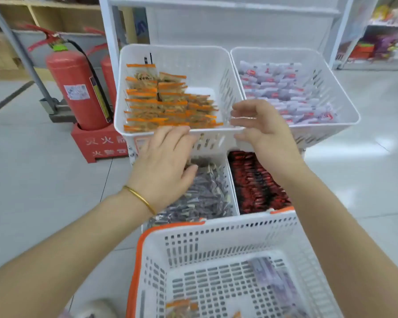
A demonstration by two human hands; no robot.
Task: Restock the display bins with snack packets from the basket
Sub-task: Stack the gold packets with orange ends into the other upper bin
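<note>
Here: left hand (163,157) at 9 o'clock, grip released, fingers at the orange-packet bin (193,59) rim. Right hand (264,130) at 3 o'clock, grip released, empty. Basket (216,236) at 6 o'clock.

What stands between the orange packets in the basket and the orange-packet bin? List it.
Only the left hand, at the front rim of the orange-packet bin, and the right hand, at its right corner. The orange packets lie in the basket; the bin is open-topped.

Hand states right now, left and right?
Left hand: cannot tell; fingers blurred at the rim of the upper-left bin.
Right hand: open, holding nothing.
</note>
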